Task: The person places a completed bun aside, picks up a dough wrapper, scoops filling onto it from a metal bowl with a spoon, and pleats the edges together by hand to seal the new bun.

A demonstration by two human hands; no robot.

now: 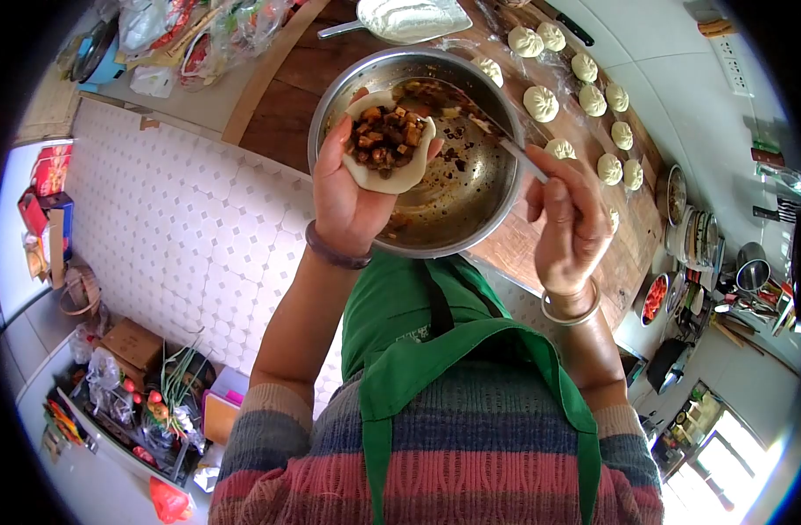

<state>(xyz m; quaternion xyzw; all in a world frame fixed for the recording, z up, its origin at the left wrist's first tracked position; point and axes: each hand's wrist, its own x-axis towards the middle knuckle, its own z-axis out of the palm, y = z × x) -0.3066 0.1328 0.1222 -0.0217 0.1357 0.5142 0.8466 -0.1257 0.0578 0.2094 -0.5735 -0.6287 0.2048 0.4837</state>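
On my left hand [358, 206] rests a round dough wrapper [390, 180], its fingers curled up around the edge. Brown diced filling [387, 138] is heaped in the wrapper's middle. Both are held over a large steel bowl [516, 122] with oily remains of filling on its bottom and side. My right hand [568, 214] is closed around the handle of a spoon [524, 159], which slants into the bowl. The spoon's far end lies near the bowl's upper wall and is hard to make out.
Several pleated buns [541, 103] sit on the floured wooden board [282, 109] right of the bowl. Behind it lies a metal scoop of flour [413, 19]. A knife [575, 29] is at the back edge, and a bowl of red pieces [654, 297] stands far right.
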